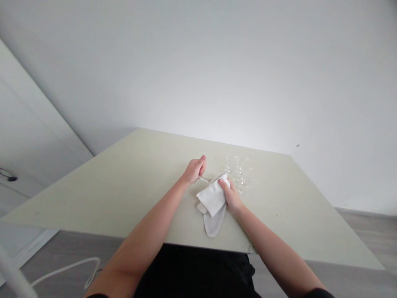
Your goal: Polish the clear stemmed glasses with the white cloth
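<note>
My left hand [194, 169] is closed in a fist around one end of a stemmed glass. Its thin pale stem [204, 179] runs from the fist into a folded white cloth [213, 196], which hides the rest. My right hand [231, 194] grips the cloth from the right, thumb on top and fingers out of sight behind. A loose end of the cloth hangs down toward me. Just beyond my right hand, several clear glasses [238, 170] stand close together; their outlines are faint, so their exact shapes are hard to make out.
The pale table [149, 165] reaches back to a white wall [198, 74]. Its front edge lies close to my body. On the left is a white door or cabinet front [37, 120] with a dark handle. A white cable [71, 265] loops below the table at lower left.
</note>
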### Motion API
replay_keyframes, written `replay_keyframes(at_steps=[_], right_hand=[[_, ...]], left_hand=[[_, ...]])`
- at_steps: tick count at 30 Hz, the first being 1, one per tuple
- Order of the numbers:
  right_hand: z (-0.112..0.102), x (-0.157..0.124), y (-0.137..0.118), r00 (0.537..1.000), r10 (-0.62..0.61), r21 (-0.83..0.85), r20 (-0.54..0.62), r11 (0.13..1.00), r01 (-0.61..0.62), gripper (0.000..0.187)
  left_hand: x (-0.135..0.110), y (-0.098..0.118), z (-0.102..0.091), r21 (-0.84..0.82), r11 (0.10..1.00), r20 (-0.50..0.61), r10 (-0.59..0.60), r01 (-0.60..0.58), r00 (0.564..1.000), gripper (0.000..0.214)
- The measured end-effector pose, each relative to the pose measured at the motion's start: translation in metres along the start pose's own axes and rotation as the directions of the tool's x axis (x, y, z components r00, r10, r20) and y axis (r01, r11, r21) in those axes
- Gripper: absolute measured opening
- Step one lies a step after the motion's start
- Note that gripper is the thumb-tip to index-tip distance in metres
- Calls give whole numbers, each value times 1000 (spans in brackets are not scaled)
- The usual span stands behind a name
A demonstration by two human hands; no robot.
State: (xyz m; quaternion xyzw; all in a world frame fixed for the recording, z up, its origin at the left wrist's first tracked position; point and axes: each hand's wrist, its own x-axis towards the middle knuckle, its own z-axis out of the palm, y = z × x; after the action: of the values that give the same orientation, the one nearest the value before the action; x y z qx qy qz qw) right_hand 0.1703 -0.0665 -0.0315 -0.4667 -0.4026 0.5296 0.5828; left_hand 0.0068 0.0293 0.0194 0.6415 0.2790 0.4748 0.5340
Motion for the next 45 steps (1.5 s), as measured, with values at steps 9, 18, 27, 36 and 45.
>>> replay_keyframes(at_steps=[9,18,27,36,45], right_hand=[[-3,-4,-1,904,-406,-399,134,813,424,61],[1,3,2,995,94,50,-28,994,-93,39],[-4,-1,-2,959,-279,-253,57,925,284,59],[1,2,-1,989,-141,-66,-41,988,138,40],[-1,7,1,979,-194,-58,-69,980,190,37]], left_hand=[[7,-1,-6,-162,952,13,-260,259,966,68],[-4,-2,-4,26,996,27,84,-85,996,68],[3,-4,0,-57,981,-88,-192,187,977,66],[0,0,2,-73,988,-27,-139,137,990,69],[-3,2,5,23,996,-22,-89,90,996,67]])
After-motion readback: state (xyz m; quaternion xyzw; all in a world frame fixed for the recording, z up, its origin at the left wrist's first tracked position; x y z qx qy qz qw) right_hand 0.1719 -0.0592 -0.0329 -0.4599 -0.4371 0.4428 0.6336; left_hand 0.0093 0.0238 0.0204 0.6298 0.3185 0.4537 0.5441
